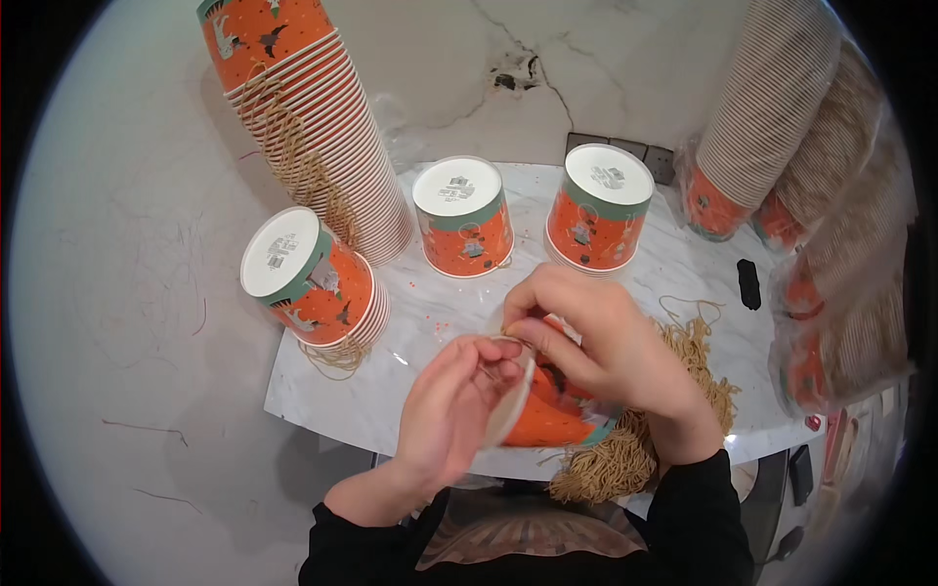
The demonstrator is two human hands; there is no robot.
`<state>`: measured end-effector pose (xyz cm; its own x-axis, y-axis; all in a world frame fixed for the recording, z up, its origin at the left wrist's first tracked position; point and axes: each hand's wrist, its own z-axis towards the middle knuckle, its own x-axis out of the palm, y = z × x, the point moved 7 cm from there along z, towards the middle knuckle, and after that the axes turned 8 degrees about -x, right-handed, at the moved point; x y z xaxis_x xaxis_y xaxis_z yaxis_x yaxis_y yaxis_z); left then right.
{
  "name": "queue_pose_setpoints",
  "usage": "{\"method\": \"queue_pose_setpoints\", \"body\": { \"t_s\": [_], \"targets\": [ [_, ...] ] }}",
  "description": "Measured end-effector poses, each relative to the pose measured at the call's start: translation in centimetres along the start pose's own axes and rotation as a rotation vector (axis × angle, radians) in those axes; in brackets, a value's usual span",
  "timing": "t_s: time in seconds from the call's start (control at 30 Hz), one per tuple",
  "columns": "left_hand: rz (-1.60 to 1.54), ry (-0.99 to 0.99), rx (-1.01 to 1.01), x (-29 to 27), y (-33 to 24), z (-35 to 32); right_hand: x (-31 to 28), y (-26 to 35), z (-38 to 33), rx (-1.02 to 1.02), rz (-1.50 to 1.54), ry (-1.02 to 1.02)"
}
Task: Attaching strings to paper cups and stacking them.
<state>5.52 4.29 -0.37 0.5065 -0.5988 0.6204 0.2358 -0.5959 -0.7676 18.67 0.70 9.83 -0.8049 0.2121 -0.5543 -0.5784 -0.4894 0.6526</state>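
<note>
An orange paper bucket (547,418) with printed figures and a green band lies on its side between my hands, its mouth facing left. My left hand (445,405) is at the mouth, with curled fingertips at the upper rim. From the right, my right hand (596,337) reaches over the bucket, thumb and forefinger pinched together at that same rim. Whether a cord end is between the fingers is too small to make out. A bundle of tan cords (611,464) lies beside and under the bucket, continuing past my right wrist.
Two upturned buckets stand behind my hands: a middle bucket (467,239) and a right bucket (596,230). At left are a short stack (337,288) and a tall leaning stack (337,146) draped with cords. Bagged stacks (767,117) line the right. A black object (748,284) lies nearby.
</note>
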Motion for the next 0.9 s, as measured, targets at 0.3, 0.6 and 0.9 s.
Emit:
{"method": "queue_pose_setpoints", "body": {
  "t_s": [0.3, 0.6, 0.9],
  "targets": [
    [0.557, 0.101, 0.206, 2.9, -4.3, -3.4, -0.3, 3.3, -0.5, -0.198, -0.153, 0.056],
    [0.482, -0.035, 0.094, 2.2, -5.4, -1.1, -0.5, 2.3, -0.3, -0.218, -0.228, 0.041],
    [0.652, -0.069, -0.017, 0.1, -6.8, 0.2, 0.8, 1.5, -0.1, -0.204, -0.26, 0.068]
  ]
}}
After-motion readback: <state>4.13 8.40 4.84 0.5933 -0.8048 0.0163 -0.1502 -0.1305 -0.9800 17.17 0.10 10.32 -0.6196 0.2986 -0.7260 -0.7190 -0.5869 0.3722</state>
